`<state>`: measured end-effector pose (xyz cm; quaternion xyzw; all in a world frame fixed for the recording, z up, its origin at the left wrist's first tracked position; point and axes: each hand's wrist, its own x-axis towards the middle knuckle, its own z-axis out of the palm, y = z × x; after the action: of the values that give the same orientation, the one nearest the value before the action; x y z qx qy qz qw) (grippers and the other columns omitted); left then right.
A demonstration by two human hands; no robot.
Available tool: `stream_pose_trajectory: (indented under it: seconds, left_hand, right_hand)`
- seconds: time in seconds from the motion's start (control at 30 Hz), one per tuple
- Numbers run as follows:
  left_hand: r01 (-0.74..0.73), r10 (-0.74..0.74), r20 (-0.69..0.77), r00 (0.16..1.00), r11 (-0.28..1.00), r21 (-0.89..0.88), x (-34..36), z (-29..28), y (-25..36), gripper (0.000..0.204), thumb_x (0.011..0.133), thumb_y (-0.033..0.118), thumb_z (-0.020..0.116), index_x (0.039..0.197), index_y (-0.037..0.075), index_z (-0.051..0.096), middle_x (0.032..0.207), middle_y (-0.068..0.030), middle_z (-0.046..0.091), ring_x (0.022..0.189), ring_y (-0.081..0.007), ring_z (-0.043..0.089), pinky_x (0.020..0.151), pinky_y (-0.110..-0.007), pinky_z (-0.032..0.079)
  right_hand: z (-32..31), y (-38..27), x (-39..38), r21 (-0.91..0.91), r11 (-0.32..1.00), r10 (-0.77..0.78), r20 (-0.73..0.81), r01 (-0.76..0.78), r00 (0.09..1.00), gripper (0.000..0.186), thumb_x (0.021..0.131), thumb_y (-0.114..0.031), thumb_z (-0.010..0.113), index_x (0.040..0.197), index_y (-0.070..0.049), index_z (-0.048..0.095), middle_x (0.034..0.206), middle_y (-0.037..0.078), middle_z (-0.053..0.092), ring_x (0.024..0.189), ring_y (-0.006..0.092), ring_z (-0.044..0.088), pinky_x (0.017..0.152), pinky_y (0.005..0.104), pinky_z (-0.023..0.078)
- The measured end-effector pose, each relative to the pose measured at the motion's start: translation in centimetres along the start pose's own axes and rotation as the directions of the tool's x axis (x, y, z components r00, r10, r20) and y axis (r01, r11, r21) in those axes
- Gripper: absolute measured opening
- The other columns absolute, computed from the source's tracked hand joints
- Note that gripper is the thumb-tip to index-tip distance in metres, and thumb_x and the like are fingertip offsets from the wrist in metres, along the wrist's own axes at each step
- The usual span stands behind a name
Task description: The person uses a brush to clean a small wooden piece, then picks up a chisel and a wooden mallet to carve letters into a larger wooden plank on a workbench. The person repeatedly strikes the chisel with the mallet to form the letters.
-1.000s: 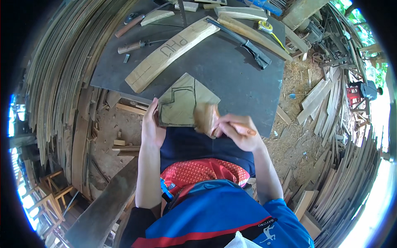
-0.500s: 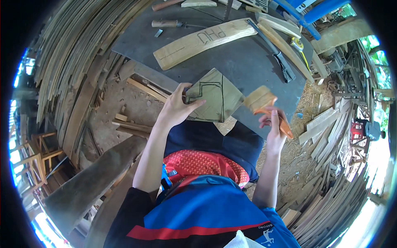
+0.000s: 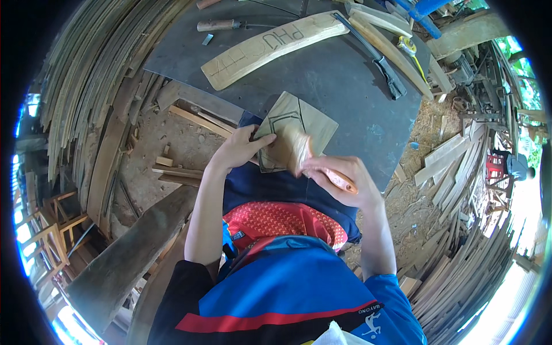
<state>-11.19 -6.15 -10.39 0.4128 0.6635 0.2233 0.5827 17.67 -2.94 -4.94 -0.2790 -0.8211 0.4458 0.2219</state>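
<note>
And in came the brush (image 3: 302,152): half a second earlier it was clear of the board's right corner, and now it swept, blurred, over the marked face! The right hand (image 3: 347,172) was curled tight round its orange handle. The left hand (image 3: 237,146) pinched the wooden board (image 3: 317,122) at its left edge, thumb on top, at the near edge of the dark counter (image 3: 368,135).

The tabletop (image 3: 359,112) leaves free passage between two obstacles: wooden board (image 3: 315,117) and black-handled tool (image 3: 391,80).
</note>
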Motion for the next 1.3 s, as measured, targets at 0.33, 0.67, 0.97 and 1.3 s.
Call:
stream_pose_trajectory:
  seconds: [0.33, 0.67, 0.97, 1.3]
  left_hand:
    - [0.009, -0.030, -0.074, 0.997, 0.963, -0.271, 2.0, 3.4, -3.2, 0.066, 0.099, 0.058, 0.071, 0.123, -0.003, 0.072, 0.102, -0.0053, 0.073, 0.088, -0.0131, 0.067, 0.077, -0.028, 0.054]
    - [-0.003, -0.127, -0.255, 0.958, 0.891, -0.454, 3.6, 8.8, -4.6, 0.090, 0.104, 0.071, 0.052, 0.135, -0.013, 0.064, 0.121, -0.0131, 0.069, 0.115, -0.0175, 0.058, 0.104, -0.033, 0.044]
    - [-0.072, 0.035, -0.081, 0.996, 0.850, -0.522, 2.6, 7.7, -3.9, 0.098, 0.101, 0.078, 0.049, 0.147, -0.008, 0.058, 0.146, -0.0199, 0.063, 0.138, -0.0227, 0.053, 0.118, -0.036, 0.038]
    - [-0.101, 0.006, -0.175, 0.985, 0.837, -0.538, 3.3, 9.8, -2.6, 0.097, 0.095, 0.084, 0.050, 0.111, -0.008, 0.078, 0.110, -0.0217, 0.076, 0.110, -0.0325, 0.072, 0.097, -0.042, 0.054]
  right_hand:
    - [-0.6, -0.1, -0.2, -0.114, 0.993, 0.030, -0.077, -0.039, 0.997, 0.010, 0.094, -0.019, 0.077, 0.104, -0.018, 0.076, 0.082, 0.009, 0.074, 0.073, 0.0308, 0.073, 0.065, 0.0416, 0.057]
    - [-1.2, 2.5, -0.4, -0.093, 0.995, 0.016, -0.278, -0.043, 0.961, 0.016, 0.095, -0.011, 0.076, 0.111, -0.010, 0.076, 0.088, 0.014, 0.075, 0.077, 0.0325, 0.074, 0.066, 0.0378, 0.057]
    - [-0.8, 1.3, 0.3, -0.129, 0.987, 0.069, -0.199, -0.096, 0.978, 0.018, 0.098, -0.007, 0.075, 0.115, -0.004, 0.077, 0.101, 0.015, 0.079, 0.091, 0.0287, 0.078, 0.081, 0.0374, 0.059]
    - [-0.6, 5.8, -0.4, -0.110, 0.955, 0.233, -0.292, -0.275, 0.928, 0.030, 0.111, -0.023, 0.061, 0.129, -0.001, 0.071, 0.103, 0.011, 0.076, 0.091, 0.0176, 0.072, 0.076, 0.0303, 0.057]
